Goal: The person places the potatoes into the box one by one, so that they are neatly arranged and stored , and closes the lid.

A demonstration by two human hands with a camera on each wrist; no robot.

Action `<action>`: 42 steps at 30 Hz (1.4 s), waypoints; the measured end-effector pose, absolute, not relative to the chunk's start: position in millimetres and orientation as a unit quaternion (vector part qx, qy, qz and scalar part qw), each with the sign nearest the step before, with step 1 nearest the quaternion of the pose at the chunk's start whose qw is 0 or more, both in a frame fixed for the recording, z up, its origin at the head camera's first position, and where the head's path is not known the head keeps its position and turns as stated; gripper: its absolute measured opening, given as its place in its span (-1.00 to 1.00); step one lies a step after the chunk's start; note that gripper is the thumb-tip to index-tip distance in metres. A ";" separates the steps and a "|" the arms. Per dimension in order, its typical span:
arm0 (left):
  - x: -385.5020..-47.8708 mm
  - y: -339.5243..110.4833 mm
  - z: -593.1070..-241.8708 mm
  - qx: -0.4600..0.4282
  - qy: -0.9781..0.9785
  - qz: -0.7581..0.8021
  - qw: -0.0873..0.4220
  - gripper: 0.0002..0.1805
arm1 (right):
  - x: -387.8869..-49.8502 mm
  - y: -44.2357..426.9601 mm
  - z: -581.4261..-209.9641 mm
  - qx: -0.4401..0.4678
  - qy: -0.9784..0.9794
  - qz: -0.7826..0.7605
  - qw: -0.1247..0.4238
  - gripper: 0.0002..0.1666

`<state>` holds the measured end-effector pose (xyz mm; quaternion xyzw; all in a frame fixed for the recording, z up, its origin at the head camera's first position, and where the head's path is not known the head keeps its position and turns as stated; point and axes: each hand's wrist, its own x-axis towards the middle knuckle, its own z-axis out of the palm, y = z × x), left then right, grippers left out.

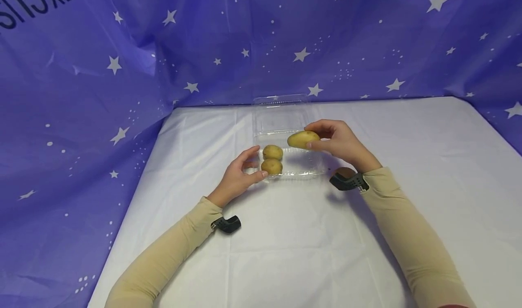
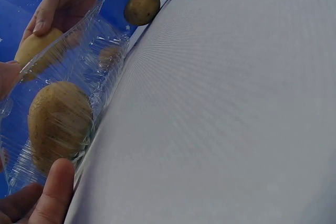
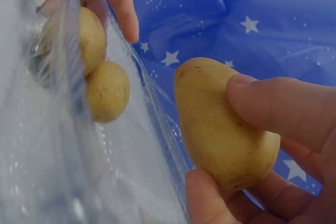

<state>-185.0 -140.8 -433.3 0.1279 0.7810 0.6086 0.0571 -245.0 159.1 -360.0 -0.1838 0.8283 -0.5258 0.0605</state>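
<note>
My right hand (image 1: 340, 142) pinches a long yellow potato (image 1: 302, 139) between thumb and fingers, above the clear plastic box (image 1: 303, 165). In the right wrist view the same potato (image 3: 220, 124) is in the thumb and fingers of my right hand (image 3: 289, 140). Two potatoes, a rear one (image 1: 272, 152) and a front one (image 1: 271, 166), lie side by side at the left end of the box. Around that end my left hand (image 1: 240, 176) holds the box, thumb at its front edge. The left wrist view shows one potato (image 2: 59, 121) through the plastic wall.
Another potato (image 1: 344, 172) lies on the white cloth (image 1: 285, 235) right of the box, partly hidden by the right wrist's black camera mount (image 1: 346, 182). The open clear lid (image 1: 281, 115) lies behind the box. A blue star-patterned sheet (image 1: 261, 40) hangs behind the table.
</note>
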 end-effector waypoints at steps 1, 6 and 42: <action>-184.8 -141.1 -433.1 0.128 0.781 0.608 0.057 -0.14 | -245.1 156.8 -359.7 -0.187 0.828 -0.526 0.062 -0.51; -184.2 -141.6 -432.3 0.130 0.781 0.608 0.055 -0.14 | -246.1 146.6 -359.1 -0.193 0.831 -0.517 0.071 -0.49; -186.5 -141.6 -433.8 0.135 0.788 0.599 0.058 -0.14 | -243.8 125.6 -372.3 -0.233 0.850 -0.463 0.097 -0.52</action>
